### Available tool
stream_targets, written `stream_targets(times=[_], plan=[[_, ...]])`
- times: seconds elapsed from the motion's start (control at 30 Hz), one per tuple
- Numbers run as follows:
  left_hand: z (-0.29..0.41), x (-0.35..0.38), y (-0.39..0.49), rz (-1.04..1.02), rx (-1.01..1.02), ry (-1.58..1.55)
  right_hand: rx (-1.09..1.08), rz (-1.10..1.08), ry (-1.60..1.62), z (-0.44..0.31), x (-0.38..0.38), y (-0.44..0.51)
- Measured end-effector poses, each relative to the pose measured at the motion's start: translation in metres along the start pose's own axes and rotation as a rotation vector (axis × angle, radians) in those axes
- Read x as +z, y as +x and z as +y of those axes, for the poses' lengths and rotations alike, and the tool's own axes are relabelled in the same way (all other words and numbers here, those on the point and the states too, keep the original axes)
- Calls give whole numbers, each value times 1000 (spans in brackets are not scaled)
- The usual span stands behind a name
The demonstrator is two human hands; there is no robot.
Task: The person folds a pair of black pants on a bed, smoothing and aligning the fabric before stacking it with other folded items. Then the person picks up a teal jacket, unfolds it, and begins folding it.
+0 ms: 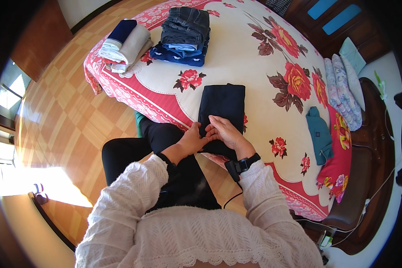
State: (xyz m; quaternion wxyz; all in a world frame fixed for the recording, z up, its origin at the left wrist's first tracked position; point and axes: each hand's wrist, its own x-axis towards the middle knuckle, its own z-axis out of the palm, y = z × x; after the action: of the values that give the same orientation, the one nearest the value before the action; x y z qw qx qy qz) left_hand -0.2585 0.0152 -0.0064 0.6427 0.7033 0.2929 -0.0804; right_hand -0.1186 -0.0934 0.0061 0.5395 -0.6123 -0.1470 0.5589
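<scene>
A black folded garment lies on the bed in front of me, its near end reaching the mattress edge. My left hand is at its near left corner, thumb and fingers apart. Over the near part of the cloth is my right hand, palm turned inward, fingers loosely curled and spread. The fingertips of both hands almost meet, and no cloth shows pinched between them. Whether the hidden undersides of the fingers touch the garment cannot be made out. A black watch-like device with a cable is strapped to my right wrist.
Folded jeans and dark clothes are stacked at the bed's far side, beside a pile of light folded clothes. A teal folded garment lies rightward, near a red floral pillow. White cables run along the headboard.
</scene>
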Motion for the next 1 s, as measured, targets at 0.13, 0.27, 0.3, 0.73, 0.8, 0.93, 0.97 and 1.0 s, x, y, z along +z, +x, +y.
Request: stream_targets(times=[0.13, 0.27, 0.3, 0.73, 0.8, 0.93, 0.97, 1.0], plan=[[-10, 4, 2, 50, 70, -109, -590, 370, -612, -1, -15, -3], [-15, 0, 2, 20, 56, -260, -771, 700, -1243, 9, -41, -19], [-14, -1, 2, 8, 47, -273, -753, 708, -1246, 19, -39, -22], [-8, -9, -6, -83, 71, -100, -638, 781, -1152, 68, -20, -36], [-9, -14, -9, -132, 31, -22, -577, 787, -1178, 74, -15, -38], [-10, -8, 2, -60, 111, 155, -622, 823, -1322, 74, -20, -35], [-11, -8, 6, -57, 76, 112, -634, 826, -1375, 74, -22, -34], [-12, -6, 9, -56, 39, 69, -643, 828, -1427, 74, -23, -33]])
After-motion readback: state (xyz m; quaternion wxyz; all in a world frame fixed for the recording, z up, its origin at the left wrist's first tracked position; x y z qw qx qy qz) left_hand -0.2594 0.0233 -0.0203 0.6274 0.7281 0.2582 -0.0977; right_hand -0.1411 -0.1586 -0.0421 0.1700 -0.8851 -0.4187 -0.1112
